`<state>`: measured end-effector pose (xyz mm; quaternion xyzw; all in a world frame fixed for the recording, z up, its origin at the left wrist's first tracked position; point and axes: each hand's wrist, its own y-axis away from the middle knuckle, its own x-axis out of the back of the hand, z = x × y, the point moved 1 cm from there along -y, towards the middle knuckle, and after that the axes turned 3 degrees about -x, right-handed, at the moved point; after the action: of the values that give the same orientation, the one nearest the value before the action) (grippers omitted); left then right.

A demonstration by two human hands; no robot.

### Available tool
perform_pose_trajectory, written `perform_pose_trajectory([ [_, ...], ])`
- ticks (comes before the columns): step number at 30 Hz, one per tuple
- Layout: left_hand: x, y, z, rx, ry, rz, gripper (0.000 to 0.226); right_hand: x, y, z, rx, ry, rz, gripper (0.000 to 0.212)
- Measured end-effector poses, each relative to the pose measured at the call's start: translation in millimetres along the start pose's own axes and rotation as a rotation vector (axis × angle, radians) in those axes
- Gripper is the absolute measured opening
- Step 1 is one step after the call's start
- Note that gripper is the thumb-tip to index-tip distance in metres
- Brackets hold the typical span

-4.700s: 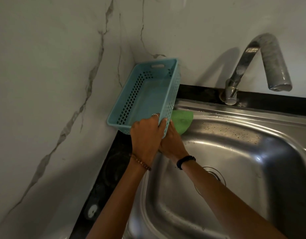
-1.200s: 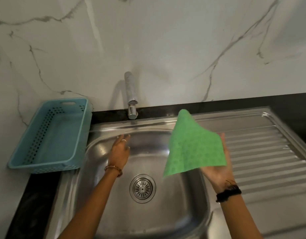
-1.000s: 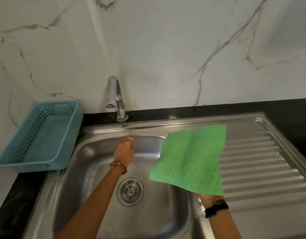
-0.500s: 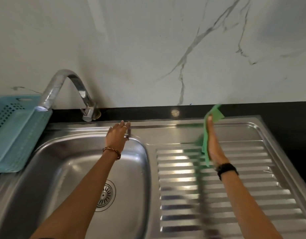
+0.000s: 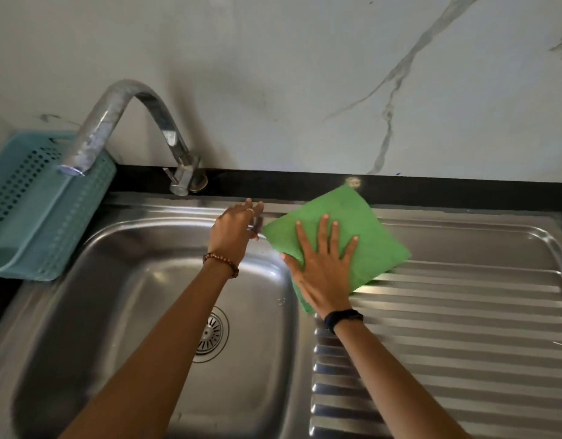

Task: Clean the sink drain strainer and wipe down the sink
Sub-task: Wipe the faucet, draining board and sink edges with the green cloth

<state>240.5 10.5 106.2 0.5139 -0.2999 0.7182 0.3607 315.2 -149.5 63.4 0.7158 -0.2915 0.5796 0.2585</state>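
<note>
While your right hand (image 5: 324, 267) lies flat with its fingers spread on the green cloth (image 5: 368, 245), pressing it onto the near-left corner of the ribbed draining board (image 5: 463, 327), you are, by the look of it, in the wiping step of the job. Your left hand (image 5: 233, 231) is relaxed and holds nothing, its fingertips at the back rim of the sink (image 5: 121, 280), just beside the cloth's left corner. From the head view, the cloth lies opened out like a diamond, its far corner reaching the black bench (image 5: 273, 183) strip behind the steel. The drain strainer (image 5: 211, 334) sits seated in the bottom of the bowl, partly hidden by your left forearm; whether it is clean cannot be told from here. Your next move likely calls for steady downward pressure and long strokes along the ribs, keeping the cloth flat so it does not bunch in the grooves, then working into the bowl. As for the surroundings, the steel is shiny with a few faint specks, a curved tap (image 5: 121, 122) swings out to the left over a blue perforated basket (image 5: 29, 210), and a white marble-veined wall (image 5: 336, 74) rises behind.
</note>
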Motion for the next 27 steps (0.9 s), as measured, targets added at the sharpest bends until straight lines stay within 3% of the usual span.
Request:
perform_pose_trajectory([
  [7,-0.4,-3.4,-2.9,0.024,-0.077,0.054,0.039,-13.3,-30.5,-50.1,0.239,0.048,0.016,0.058],
  [13,-4.7,-2.2,12.4,0.085,-0.233,-0.036,0.055,-7.4,-22.8,-25.7,0.402,0.071,-0.089,0.055],
  [17,-5.7,5.4,35.5,0.109,-0.159,-0.091,0.061,7.8,-9.1,36.3,0.254,-0.021,-0.121,0.051],
  [20,-13.9,23.6,68.6,-0.159,-0.027,-0.051,0.056,25.2,1.2,106.4,0.078,-0.038,-0.108,0.05],
  [22,-23.9,32.7,90.9,-0.263,0.072,-0.191,0.062,39.0,11.0,149.1,-0.039,-0.049,-0.11,0.05],
  [24,-35.0,36.7,105.4,-0.224,0.153,-0.379,0.071,50.3,20.7,180.5,-0.153,-0.061,-0.129,0.05],
  [27,-43.8,36.0,109.5,-0.156,0.233,-0.427,0.072,56.7,33.7,194.7,-0.29,-0.088,-0.116,0.051],
])
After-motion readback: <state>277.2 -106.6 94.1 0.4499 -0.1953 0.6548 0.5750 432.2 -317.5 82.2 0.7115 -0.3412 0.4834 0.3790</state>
